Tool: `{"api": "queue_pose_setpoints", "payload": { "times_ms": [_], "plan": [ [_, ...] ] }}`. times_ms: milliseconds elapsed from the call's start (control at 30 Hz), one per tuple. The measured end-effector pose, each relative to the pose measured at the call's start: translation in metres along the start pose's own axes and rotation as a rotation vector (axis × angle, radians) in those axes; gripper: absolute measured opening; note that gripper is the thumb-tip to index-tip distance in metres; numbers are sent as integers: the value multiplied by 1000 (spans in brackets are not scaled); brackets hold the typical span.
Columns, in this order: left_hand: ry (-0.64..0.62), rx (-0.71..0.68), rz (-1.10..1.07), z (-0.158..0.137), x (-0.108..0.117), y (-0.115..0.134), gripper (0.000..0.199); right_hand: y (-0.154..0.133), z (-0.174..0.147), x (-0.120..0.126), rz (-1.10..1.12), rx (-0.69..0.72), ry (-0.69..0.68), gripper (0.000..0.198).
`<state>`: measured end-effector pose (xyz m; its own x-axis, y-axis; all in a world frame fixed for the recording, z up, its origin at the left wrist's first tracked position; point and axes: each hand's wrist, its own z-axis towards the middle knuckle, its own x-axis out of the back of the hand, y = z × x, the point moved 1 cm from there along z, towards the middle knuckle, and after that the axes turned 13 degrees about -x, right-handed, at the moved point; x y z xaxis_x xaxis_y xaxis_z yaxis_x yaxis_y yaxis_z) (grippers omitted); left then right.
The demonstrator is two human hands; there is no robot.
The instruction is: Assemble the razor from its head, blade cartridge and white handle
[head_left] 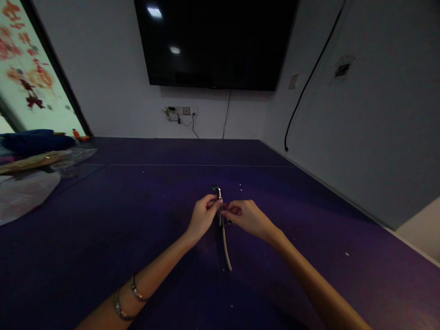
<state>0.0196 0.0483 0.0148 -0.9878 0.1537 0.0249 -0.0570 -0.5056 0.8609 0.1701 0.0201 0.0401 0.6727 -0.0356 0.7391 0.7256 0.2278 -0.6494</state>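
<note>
My left hand (pixel 203 214) is closed in a pinch on a slim object with a shiny metal upper end (pixel 219 193). A small dark green piece (pixel 214 187) shows beside its tip. From between the hands a narrow pale strip (pixel 226 251) curves down toward me. My right hand (pixel 248 216) is closed too, its thumb and finger pressed together at the right side of the strip. Small dark parts show beneath these fingertips, too small to name. The fingers hide the middle of the slim object.
Around the hands spreads a dark purple surface (pixel 117 236) with small white specks. Plastic bags (pixel 24 196) and folded cloth (pixel 38 141) lie at the left. A television (pixel 215 40) hangs on the far wall, above sockets (pixel 182 111). A black cable (pixel 312 72) runs down the right wall.
</note>
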Motion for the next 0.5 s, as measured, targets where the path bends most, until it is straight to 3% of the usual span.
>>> {"api": "queue_pose_setpoints", "payload": {
  "times_ms": [367, 433, 500],
  "plan": [
    [-43, 54, 22, 4, 3, -2, 17, -10, -7, -33, -143, -11, 64, 28],
    [-154, 30, 93, 10, 11, 0, 20, -10, -6, -34, -150, -33, 65, 29],
    [-353, -8, 265, 17, 24, 2, 28, -9, -6, -35, -150, -83, 36, 30]
  ]
}}
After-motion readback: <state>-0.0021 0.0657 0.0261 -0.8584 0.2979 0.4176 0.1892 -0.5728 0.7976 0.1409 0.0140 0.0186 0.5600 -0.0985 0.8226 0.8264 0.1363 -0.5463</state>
